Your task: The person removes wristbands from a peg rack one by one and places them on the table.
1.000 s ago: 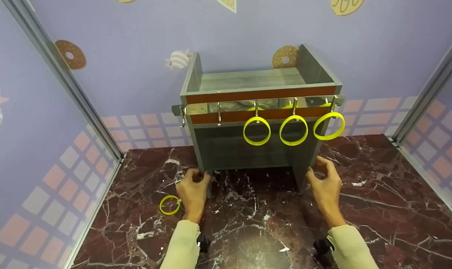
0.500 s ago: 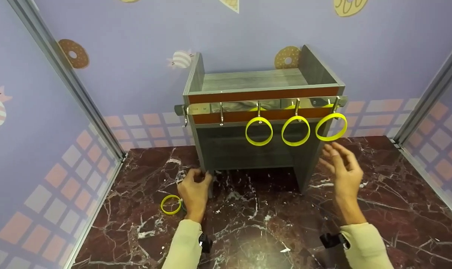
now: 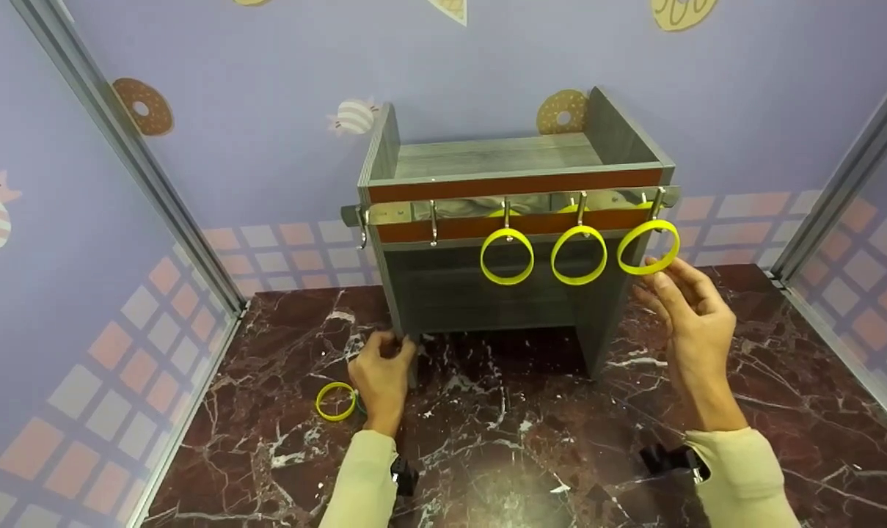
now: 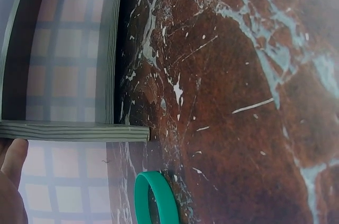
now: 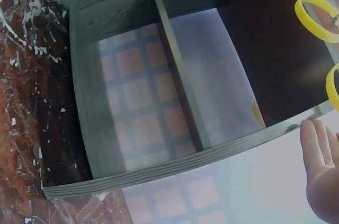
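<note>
Three yellow rings (image 3: 579,280) hang from a hooked rail (image 3: 469,208) on the shelf unit (image 3: 498,155). Right hand (image 3: 696,330): fingers extended, beside the rightmost ring (image 3: 634,270). Left hand (image 3: 379,374): fingers bent at the left panel (image 3: 388,286), grip indeterminable. Fourth yellow ring (image 3: 332,418) and green ring (image 4: 165,198): on the bench (image 3: 509,462).

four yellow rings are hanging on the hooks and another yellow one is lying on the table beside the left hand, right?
Not four: the head view shows three yellow rings hanging on the hooks. A separate yellow ring does lie on the table beside the left hand.
</note>
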A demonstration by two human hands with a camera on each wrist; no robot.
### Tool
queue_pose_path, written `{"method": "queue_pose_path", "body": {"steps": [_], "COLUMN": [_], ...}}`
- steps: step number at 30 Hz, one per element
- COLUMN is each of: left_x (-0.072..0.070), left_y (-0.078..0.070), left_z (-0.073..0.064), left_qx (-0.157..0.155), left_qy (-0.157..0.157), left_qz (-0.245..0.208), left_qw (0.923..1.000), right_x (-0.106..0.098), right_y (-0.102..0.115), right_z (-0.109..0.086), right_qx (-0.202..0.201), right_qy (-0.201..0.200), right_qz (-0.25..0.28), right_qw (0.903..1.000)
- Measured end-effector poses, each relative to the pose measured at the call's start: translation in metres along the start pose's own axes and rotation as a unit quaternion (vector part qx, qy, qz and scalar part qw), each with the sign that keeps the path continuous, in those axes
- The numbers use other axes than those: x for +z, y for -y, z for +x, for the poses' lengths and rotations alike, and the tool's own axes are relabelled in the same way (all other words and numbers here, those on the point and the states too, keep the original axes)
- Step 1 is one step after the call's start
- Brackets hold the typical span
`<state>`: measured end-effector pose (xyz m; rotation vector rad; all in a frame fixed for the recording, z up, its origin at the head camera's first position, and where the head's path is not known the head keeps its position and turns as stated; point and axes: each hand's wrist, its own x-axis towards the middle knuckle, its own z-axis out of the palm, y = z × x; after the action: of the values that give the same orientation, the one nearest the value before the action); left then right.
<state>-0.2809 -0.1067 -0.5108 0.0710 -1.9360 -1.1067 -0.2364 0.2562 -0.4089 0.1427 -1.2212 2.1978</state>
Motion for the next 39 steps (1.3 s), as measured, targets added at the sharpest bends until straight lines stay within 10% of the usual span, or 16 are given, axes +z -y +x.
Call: {"method": "queue_pose_path", "body": {"steps": [39], "left_x": [0.000], "left_y": [-0.001], "left_z": [-0.002], "left_qx": [-0.031], "left_qy": [0.009], "left_qz": [0.005], "left_qw": [0.9995], "right_x": [0.019], "right_y": [0.027], "right_z": [0.002], "right_qx": [-0.029], "right_qy": [-0.032], "right_qz": [0.076], "right_qw": [0.9961]}}
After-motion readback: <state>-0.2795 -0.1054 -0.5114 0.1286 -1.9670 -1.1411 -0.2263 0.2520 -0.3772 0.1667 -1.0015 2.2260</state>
